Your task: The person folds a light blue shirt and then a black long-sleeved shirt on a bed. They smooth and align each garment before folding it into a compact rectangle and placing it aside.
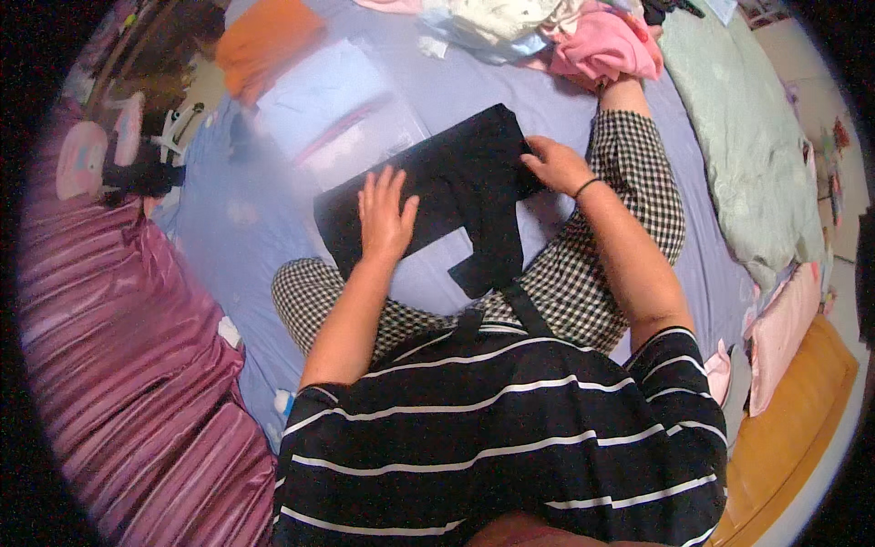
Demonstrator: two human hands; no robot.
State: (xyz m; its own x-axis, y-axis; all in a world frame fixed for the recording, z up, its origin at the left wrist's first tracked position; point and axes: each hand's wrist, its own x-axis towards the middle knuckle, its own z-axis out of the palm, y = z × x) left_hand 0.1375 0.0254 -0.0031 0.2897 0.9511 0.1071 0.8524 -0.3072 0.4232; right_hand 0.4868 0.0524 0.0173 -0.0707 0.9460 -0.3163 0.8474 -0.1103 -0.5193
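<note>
A black cloth garment (451,178) lies spread on the lavender bedsheet in front of my crossed legs, a narrower part of it reaching down towards my waist. Flat on its left part rests my left hand (386,215), fingers spread and nothing gripped. My right hand (557,166) is at the garment's upper right edge, fingers bent over it; whether they pinch the cloth is not clear. Just beyond the garment lie a folded light blue cloth (321,92) and a clear plastic-like packet (369,140), partly covered by the black cloth.
An orange cloth (270,44) lies at the upper left. Crumpled clothes, among them a pink one (605,48), are heaped at the top. A pale green quilt (742,150) runs along the right, a purple pleated curtain (137,342) along the left. A tan headboard-like edge (793,431) is lower right.
</note>
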